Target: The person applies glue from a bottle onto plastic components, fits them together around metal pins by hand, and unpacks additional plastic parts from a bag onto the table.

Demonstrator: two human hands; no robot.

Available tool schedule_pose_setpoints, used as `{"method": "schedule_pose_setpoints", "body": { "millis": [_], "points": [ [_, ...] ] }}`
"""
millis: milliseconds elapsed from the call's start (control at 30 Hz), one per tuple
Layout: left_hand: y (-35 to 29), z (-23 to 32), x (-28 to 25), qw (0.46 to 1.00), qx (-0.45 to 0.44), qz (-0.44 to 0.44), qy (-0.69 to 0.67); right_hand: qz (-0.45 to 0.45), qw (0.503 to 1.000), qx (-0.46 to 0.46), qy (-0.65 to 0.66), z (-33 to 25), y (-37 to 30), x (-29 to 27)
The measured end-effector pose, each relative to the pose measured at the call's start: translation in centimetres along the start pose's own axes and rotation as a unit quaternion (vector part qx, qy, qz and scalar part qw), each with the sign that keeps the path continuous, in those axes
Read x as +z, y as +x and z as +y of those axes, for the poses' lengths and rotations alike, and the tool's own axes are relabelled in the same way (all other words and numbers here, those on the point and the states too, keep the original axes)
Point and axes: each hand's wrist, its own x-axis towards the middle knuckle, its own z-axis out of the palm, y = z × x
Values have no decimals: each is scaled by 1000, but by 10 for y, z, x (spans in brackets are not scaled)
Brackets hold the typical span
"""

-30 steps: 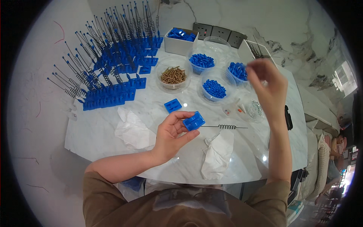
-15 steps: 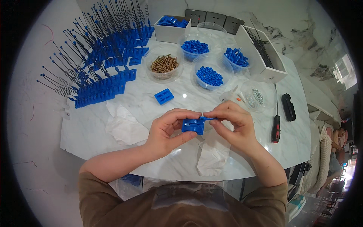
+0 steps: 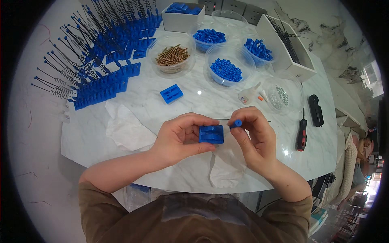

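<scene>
Between the thumb and fingers of my left hand (image 3: 178, 135), a blue plastic block (image 3: 211, 135) with slots and a curved inner part is gripped near the table's front. My right hand (image 3: 257, 137) pinches a small blue cylindrical plastic piece (image 3: 236, 123), its round end with a centre hole facing me. A small gap separates the piece from the block. Behind both hands runs a thin dark rod (image 3: 222, 119); whether it is held or lies on the table I cannot tell. Beyond my hands, a second slotted blue block (image 3: 172, 94) lies on the marble-patterned table.
Rows of blue bases with springs (image 3: 101, 87) fill the left. Tubs of brass-coloured screws (image 3: 172, 56), blue beads (image 3: 225, 71) and blue parts stand behind. A glue bottle (image 3: 248, 94), a screwdriver (image 3: 301, 135), a black folding tool (image 3: 315, 110) and tissues (image 3: 127, 125) lie around.
The slim blue piece at the block's right edge has come away in my right hand and turned end-on. My left hand has tilted the block. The whole view has shifted slightly.
</scene>
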Motion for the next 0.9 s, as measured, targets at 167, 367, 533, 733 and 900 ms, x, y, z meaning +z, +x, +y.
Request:
{"method": "schedule_pose_setpoints", "body": {
  "millis": [167, 367, 533, 733, 900],
  "points": [
    [-1, -3, -1, 999, -45, -16, -7, 22, 993, 49, 102, -5, -1, 11],
    [-2, -8, -2, 999, -33, -10, 12, -29, 999, -31, -24, 0, 1, 5],
    [-2, -6, -1, 999, -51, -5, 5, -17, 999, -14, -36, 4, 0, 8],
    [-1, -3, -2, 997, -70, -8, -13, -35, 995, -54, -77, 6, 5, 6],
    [-1, -1, -4, 996, -89, -17, -24, -43, 988, -95, -115, 7, 2, 7]
  ]
}}
